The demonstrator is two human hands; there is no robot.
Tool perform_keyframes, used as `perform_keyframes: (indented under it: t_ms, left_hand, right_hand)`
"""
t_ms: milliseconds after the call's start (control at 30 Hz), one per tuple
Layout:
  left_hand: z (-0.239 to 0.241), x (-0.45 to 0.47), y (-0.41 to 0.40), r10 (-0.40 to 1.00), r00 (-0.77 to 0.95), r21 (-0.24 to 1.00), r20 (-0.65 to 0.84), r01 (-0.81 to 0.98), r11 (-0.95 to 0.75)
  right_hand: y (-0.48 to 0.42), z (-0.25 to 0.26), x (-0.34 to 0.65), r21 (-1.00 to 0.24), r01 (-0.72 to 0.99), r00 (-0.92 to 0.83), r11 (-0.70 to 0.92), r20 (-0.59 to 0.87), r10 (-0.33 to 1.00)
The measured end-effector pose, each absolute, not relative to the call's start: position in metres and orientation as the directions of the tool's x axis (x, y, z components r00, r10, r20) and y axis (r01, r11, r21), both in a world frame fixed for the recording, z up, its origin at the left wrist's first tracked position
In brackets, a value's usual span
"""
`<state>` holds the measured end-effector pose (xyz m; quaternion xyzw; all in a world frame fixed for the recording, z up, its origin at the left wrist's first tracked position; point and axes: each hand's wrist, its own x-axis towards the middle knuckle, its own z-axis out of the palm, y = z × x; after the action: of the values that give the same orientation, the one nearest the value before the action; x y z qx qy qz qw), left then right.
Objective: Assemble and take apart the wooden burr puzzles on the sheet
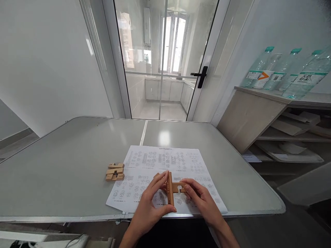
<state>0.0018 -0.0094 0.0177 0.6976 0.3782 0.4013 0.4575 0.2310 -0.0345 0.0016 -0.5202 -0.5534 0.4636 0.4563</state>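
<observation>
My left hand grips an upright wooden puzzle piece between its thumb below and fingertips above. A second, notched wooden puzzle piece meets it crosswise from the right, and my right hand pinches that one's outer end. Part of another piece of wood shows behind my left fingers, mostly hidden. Beneath both hands lies a printed sheet covered in small diagrams. Several loose wooden puzzle pieces lie together at the sheet's left edge.
The grey table has a metal front edge and a seam down its middle. Beyond it stands a glass door with a black handle. To the right, a wooden shelf holds several plastic bottles on top.
</observation>
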Motion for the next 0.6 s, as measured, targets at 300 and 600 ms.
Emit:
perform_keyframes:
  t_ms: [300, 600]
  left_hand:
    - [0.0192, 0.0003, -0.0091, 0.873, 0.432, 0.92, 0.226, 0.199, -0.337]
    - [0.0148, 0.008, -0.0101, 0.903, 0.355, 0.923, 0.241, 0.205, -0.327]
  right_hand:
    - [-0.0357, 0.0065, 0.2317, -0.988, 0.146, -0.089, 0.039, 0.027, 0.996]
    - [-0.0345, 0.0031, 0.2294, -0.986, 0.161, -0.027, 0.045, 0.041, 0.999]
